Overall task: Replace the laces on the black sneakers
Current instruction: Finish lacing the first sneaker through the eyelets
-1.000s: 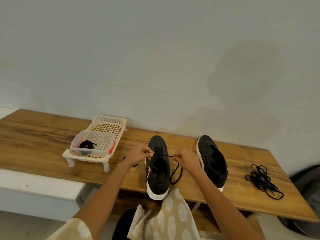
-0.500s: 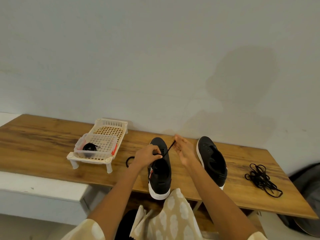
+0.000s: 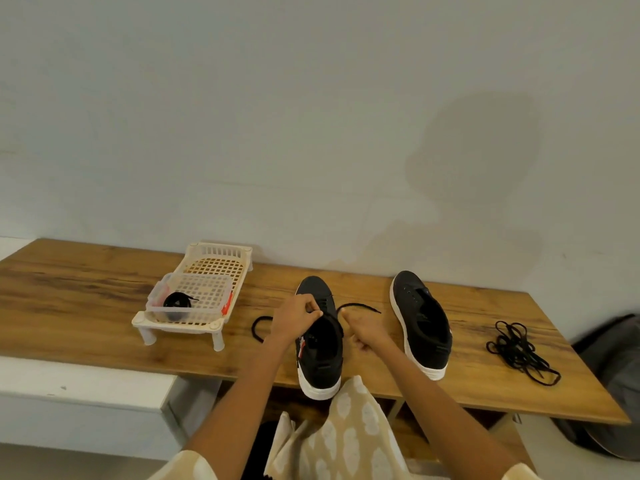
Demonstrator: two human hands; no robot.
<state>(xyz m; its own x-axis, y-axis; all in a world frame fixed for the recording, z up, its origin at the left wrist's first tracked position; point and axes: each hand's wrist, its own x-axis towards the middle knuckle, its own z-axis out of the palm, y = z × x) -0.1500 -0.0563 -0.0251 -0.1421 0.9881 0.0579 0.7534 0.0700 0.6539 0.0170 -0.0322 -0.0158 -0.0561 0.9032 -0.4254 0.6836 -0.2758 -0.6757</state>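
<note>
Both my left hand (image 3: pixel 297 318) and right hand (image 3: pixel 363 330) pinch the thin black lace (image 3: pixel 360 307) half-threaded through the left black canvas sneaker (image 3: pixel 320 344); the right black canvas sneaker (image 3: pixel 420 318) waits unlaced.

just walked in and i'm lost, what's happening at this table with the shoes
A person is lacing the left black sneaker on the wooden table. The left hand pinches at the eyelets, and the right hand grips the black lace. The other sneaker has no lace. A loose lace pile lies to the right, a coiled lace in the basket.
</note>
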